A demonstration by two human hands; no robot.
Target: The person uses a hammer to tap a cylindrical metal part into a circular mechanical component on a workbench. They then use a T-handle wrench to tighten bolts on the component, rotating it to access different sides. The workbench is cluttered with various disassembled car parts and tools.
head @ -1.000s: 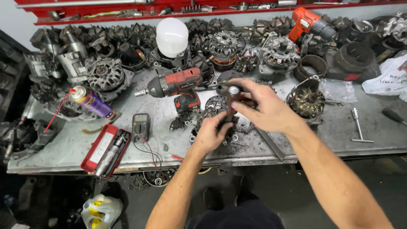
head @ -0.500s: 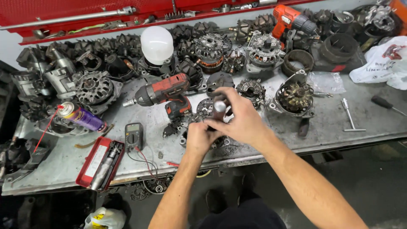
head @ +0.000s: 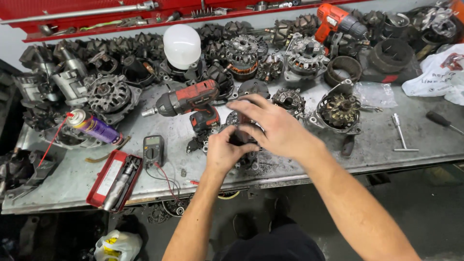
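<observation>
— What's on the grey workbench (head: 290, 164)?
— A red case (head: 112, 180) holding a metal tool. Beside the red drill (head: 191, 99), the left hand (head: 224, 151) grips a dark alternator part (head: 244, 145); the right hand (head: 273, 126) cups over it, fingers half-curled.

Single head-worn view, steeply down and forward over a cluttered metal workbench (head: 299, 166), near arm's length.

Our left hand (head: 226, 151) and right hand (head: 270, 126) cover most of the dark part (head: 247, 157) on the worktop (head: 299, 166), so we cannot tell its shape. Our right fingers (head: 251, 104) blur. The white bag (head: 437, 72) runs off the right edge.
</observation>
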